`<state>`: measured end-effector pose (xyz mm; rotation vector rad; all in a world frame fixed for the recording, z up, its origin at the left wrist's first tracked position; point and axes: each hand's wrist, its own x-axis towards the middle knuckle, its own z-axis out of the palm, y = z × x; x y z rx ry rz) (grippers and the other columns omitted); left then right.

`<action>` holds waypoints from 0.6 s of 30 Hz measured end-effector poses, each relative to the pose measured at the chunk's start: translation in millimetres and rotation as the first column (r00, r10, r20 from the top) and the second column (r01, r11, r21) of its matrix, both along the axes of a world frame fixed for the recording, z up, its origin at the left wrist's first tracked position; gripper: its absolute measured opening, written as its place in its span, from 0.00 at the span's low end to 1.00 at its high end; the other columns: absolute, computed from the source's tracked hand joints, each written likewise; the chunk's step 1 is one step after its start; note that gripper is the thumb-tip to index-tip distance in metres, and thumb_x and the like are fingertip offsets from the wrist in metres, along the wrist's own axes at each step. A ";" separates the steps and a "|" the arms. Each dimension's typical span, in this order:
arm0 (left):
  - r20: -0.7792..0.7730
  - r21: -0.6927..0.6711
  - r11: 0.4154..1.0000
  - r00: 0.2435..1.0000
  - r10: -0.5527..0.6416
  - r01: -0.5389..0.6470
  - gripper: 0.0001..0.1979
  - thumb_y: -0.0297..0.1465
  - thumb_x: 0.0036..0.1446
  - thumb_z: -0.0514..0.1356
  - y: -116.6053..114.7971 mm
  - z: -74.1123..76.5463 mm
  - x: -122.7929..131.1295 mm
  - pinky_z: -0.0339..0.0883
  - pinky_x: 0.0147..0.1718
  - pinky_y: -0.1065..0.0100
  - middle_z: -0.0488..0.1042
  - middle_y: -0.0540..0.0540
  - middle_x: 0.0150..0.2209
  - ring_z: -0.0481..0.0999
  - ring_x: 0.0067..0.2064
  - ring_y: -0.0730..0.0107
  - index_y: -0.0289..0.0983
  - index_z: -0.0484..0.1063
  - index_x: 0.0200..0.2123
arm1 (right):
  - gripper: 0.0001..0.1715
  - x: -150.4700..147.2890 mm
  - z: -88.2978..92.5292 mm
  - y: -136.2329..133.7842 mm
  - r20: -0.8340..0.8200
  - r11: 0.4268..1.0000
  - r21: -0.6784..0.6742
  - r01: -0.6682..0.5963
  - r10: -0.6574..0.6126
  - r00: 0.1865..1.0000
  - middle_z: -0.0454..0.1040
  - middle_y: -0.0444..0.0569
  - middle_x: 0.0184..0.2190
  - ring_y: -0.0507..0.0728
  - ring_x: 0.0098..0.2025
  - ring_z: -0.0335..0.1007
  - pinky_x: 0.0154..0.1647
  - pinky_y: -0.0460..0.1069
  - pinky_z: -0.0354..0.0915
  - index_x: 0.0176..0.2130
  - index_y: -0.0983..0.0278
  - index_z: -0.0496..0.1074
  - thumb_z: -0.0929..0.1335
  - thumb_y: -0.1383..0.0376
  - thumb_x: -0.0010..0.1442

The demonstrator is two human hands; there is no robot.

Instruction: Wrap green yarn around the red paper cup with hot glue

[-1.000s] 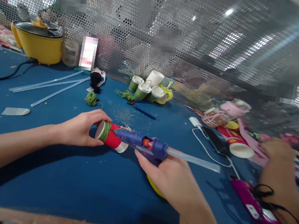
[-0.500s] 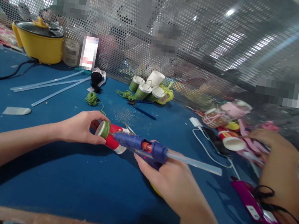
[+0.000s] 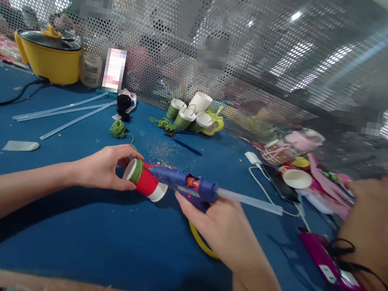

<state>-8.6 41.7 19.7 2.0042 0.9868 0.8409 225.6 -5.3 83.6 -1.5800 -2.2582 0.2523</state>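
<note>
My left hand [image 3: 106, 169] grips a red paper cup [image 3: 146, 184] lying on its side over the blue table [image 3: 90, 232]. Green cord [image 3: 135, 170] is wound round the cup's rim end. My right hand [image 3: 219, 227] is closed on the handle of a blue glue gun [image 3: 187, 184]. The gun's nozzle touches the cup near the green cord. A clear glue stick [image 3: 249, 200] juts from the gun's back toward the right. A yellow cable [image 3: 200, 241] curves out from under my right hand.
Several green-wrapped cups [image 3: 191, 115] stand at the back by the perforated metal screen [image 3: 235, 33]. Long glue sticks [image 3: 69, 112], a yellow pot [image 3: 49, 54], a green cord ball [image 3: 118, 128] and pliers [image 3: 182, 138] lie further off. At the right, another person's arm [image 3: 368, 239] reaches over craft clutter and a magenta tool [image 3: 323, 261].
The cup has turned a little in my left hand and the glue gun shifted slightly along it. The other person's hand at the right moved further right.
</note>
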 end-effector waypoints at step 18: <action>-0.094 0.226 0.974 0.995 0.031 -0.009 0.24 0.29 0.44 0.65 2.2 3.0 -2.6 0.71 0.44 0.59 0.68 0.41 0.46 0.73 0.44 0.61 0.37 0.65 0.47 | 0.11 11.8 -12.4 43.8 -0.434 0.972 -0.130 0.194 -0.232 0.871 0.75 0.47 0.21 0.54 0.21 0.70 0.24 0.47 0.66 0.32 0.67 0.70 0.69 0.60 0.51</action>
